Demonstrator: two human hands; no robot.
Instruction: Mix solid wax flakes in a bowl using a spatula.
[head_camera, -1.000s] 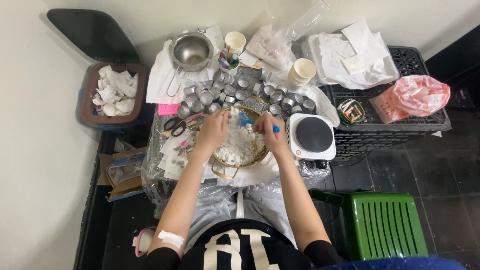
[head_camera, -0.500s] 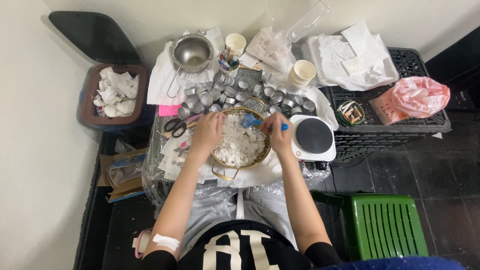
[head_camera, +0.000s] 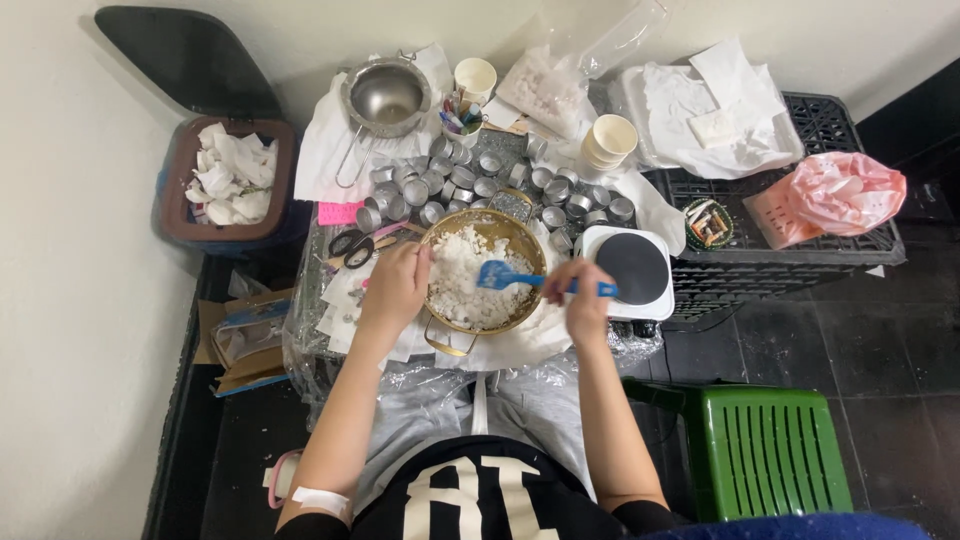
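A gold-coloured bowl (head_camera: 519, 235) full of white flaky chunks (head_camera: 466, 285) sits in the middle of a low plastic-covered table. My left hand (head_camera: 395, 287) grips the bowl's left rim. My right hand (head_camera: 580, 300) holds a blue spatula (head_camera: 520, 279) by its handle, its blade lying on the white chunks inside the bowl.
Several small metal tins (head_camera: 470, 180) stand behind the bowl, with a steel strainer pot (head_camera: 385, 97), paper cups (head_camera: 610, 140) and scissors (head_camera: 350, 247). A white hot plate (head_camera: 632, 268) sits right of the bowl. A bin with tissues (head_camera: 228, 180), black crate (head_camera: 830, 130), pink bag (head_camera: 835, 195) and green stool (head_camera: 780, 450) surround.
My right hand has drawn back to the right and lowered the spatula so its blade now lies across the white chunks. My left hand has shifted down along the bowl's left rim.
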